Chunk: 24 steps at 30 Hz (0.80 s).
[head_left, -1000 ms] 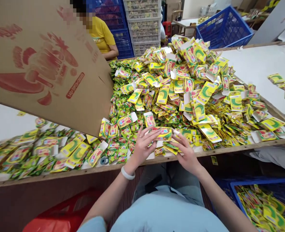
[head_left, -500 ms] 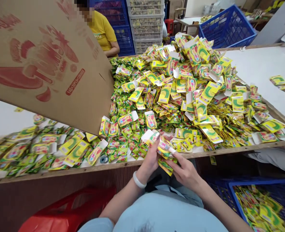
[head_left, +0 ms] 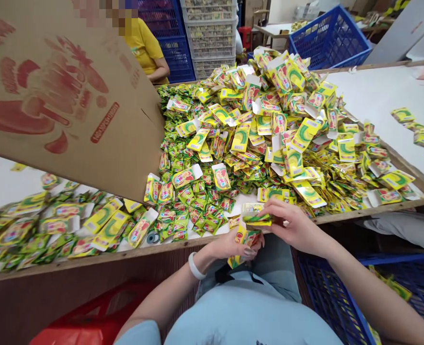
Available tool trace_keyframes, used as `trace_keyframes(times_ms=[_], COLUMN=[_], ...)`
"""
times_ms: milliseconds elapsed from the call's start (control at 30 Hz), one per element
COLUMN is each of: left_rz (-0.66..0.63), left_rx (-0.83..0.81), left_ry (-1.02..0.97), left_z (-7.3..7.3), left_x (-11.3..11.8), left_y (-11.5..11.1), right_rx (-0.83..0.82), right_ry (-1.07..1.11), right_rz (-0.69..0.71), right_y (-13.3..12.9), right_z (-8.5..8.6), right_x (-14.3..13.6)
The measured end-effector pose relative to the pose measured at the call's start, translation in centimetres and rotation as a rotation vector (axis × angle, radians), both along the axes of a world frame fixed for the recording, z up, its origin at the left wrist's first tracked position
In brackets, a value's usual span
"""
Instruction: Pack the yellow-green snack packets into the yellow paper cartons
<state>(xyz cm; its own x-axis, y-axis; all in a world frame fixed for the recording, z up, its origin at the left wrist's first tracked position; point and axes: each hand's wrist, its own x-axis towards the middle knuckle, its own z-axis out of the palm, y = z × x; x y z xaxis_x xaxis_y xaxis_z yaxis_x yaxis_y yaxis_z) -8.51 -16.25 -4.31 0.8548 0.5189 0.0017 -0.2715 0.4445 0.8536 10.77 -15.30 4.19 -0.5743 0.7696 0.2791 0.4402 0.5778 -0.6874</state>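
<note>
My left hand (head_left: 233,247), with a white band on its wrist, is closed around a small yellow-green printed candy box (head_left: 243,235), its printed front partly covered by my fingers. Over the top of that box, my right hand (head_left: 294,223) pinches green and yellow sachets (head_left: 257,219). Whether the sachets reach inside the box I cannot tell. Just beyond both hands, loose green sachets (head_left: 212,223) lie along the table edge. Behind them rises a large heap of small yellow candy boxes (head_left: 240,137), many with white flaps standing up.
A big brown carton (head_left: 125,153) leans over the table's left side. More boxes lie at the left near a grey tape roll (head_left: 153,237). Below stand a red stool (head_left: 100,306) and a blue crate (head_left: 326,287). Across the table is a person in a yellow shirt (head_left: 147,48).
Both hands held the box together; now my left hand alone grips it, lower and more upright. My right hand has risen and holds sachets over its top. The view has shifted slightly.
</note>
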Motion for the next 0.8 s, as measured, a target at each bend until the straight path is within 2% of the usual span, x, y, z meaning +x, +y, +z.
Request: trace_keyframes(times_ms=[133, 233, 333, 400, 467, 533, 633, 700, 733, 767, 800], left_rz=[-0.036, -0.058, -0.099, -0.173, -0.232, -0.229, -0.136, -0.01, 0.092, 0.227, 0.378], left_rx=[0.117, 0.169, 0.171, 0.181, 0.159, 0.077, 0.005, 0.152, 0.281, 0.426, 0.571], left_ry=[0.129, 0.177, 0.182, 0.182, 0.162, 0.123, 0.073, 0.113, 0.18, 0.281, 0.413], left_z=[-0.3, -0.6, -1.1, -1.5, -2.0, -2.4, -3.0, -3.1, -3.2, -3.2, -3.3], left_x=[0.0, 0.2, 0.3, 0.5, 0.8, 1.2, 1.7, 1.5, 1.2, 0.8, 0.3], left_y=[0.2, 0.1, -0.4, -0.9, -1.5, -1.9, -2.1, -1.5, -1.1, -0.5, 0.0], right_rx=[-0.05, -0.118, -0.119, -0.098, -0.157, -0.27, -0.369, -0.333, -0.277, -0.193, -0.069], right_ry=[-0.318, -0.32, -0.185, -0.126, -0.105, -0.098, -0.129, -0.156, -0.162, -0.176, -0.193], right_rz=[0.111, 0.141, 0.133, 0.175, 0.239, 0.256, 0.217, 0.13, 0.028, -0.131, -0.345], right_y=[-0.4, -0.7, -1.4, -2.2, -3.1, -3.9, -4.4, -3.9, -3.4, -2.7, -1.7], right_z=[1.6, 2.0, 1.2, 0.2, -0.7, -1.3, -1.7, -1.5, -1.1, -0.5, 0.3], right_x=[0.6, 1.3, 2.0, 2.0, 1.7, 1.3, 1.8, 3.8, 5.4, 7.5, 9.7])
